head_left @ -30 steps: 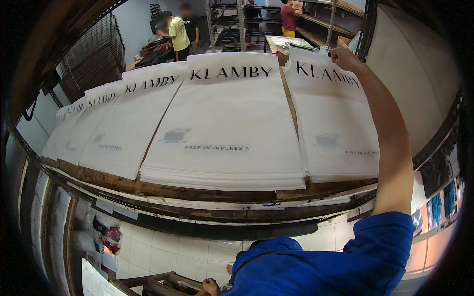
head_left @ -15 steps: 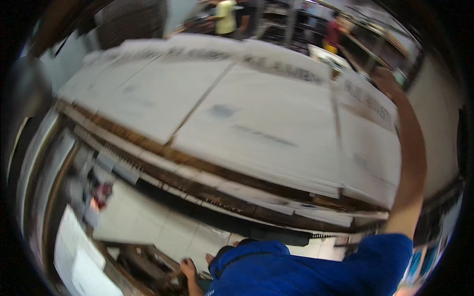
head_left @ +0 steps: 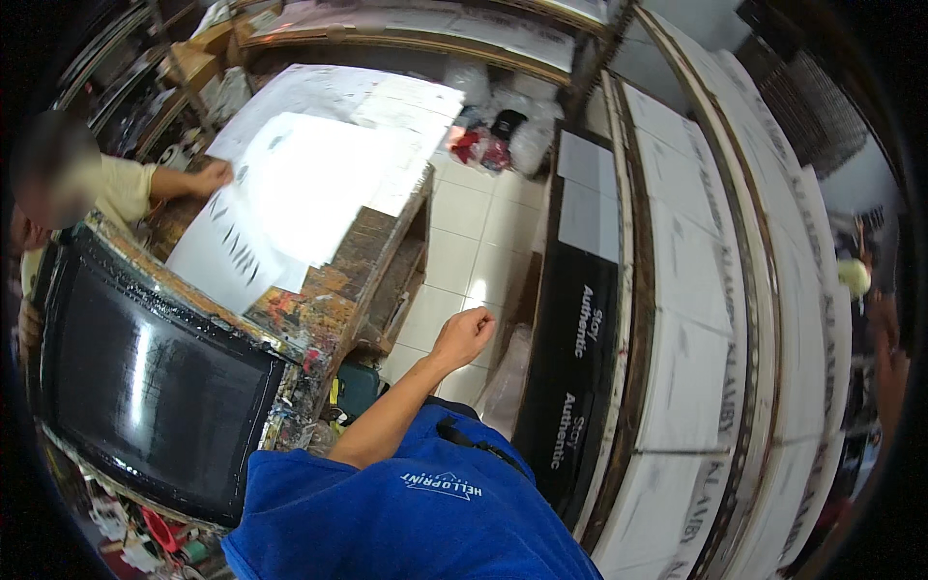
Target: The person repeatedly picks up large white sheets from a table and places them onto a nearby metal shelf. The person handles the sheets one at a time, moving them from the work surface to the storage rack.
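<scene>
My left hand (head_left: 465, 336) hangs over the tiled floor in front of my blue shirt, its fingers curled closed with nothing visible in them. Close by on its right is a black panel (head_left: 570, 319) with pale lettering along the rack. At the far right rim my right hand (head_left: 884, 329) is dim and blurred, beyond the rows of white printed sheets (head_left: 681, 377); its fingers cannot be made out. At the left, another person's hand (head_left: 215, 178) touches a large white sheet (head_left: 227, 246) with dark lettering on a paint-stained table (head_left: 333, 280).
A dark framed screen (head_left: 155, 377) stands tilted at the left, nearest me. Clear plastic bags (head_left: 530, 145) and red items lie on the floor at the far end of the aisle. Shelving (head_left: 406, 39) with more sheets crosses the back. A dark green case (head_left: 360, 389) sits beneath the table.
My view has swung left from the sheet rack to the aisle and worktable. The rack now lies to my right. The other person, the screen and the table have come into sight.
</scene>
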A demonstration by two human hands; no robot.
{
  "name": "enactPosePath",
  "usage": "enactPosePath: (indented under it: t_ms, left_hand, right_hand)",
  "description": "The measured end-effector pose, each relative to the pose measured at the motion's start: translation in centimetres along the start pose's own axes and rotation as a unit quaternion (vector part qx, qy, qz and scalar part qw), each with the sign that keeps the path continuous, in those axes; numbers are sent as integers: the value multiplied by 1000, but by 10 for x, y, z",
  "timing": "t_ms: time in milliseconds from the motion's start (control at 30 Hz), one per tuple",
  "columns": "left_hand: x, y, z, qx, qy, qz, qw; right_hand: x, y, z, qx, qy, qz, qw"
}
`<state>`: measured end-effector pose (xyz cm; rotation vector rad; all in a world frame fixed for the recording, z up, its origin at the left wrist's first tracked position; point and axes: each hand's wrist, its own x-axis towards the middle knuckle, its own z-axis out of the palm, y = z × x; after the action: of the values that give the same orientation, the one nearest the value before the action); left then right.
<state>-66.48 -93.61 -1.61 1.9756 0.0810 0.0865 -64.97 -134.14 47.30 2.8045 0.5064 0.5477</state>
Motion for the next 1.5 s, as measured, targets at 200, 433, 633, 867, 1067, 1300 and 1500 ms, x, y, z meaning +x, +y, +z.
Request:
enactPosePath:
  t_ms: [200, 433, 633, 867, 1067, 1300, 1500]
  left_hand:
    - [40, 8, -79, 68, 187, 35, 979]
    - [105, -17, -202, 270, 397, 86, 873]
    - [168, -116, -304, 493, 333, -80, 800]
    - [197, -166, -328, 553, 240, -119, 788]
    - [191, -140, -330, 515, 284, 16, 809]
    - [132, -16, -264, 388, 221, 161, 880]
    - [65, 5, -203, 361, 96, 179, 910]
  right_hand:
    - [197, -182, 57, 52, -40, -211, 975]
    - [283, -289, 159, 240, -16, -347, 907]
    - [275, -309, 285, 424, -124, -273, 855]
    - [196, -311, 414, 568, -268, -74, 775]
    - [164, -361, 462, 662, -378, -4, 647]
    - [202, -460, 445, 853, -405, 183, 273]
    - [208, -477, 455, 896, -348, 195, 195]
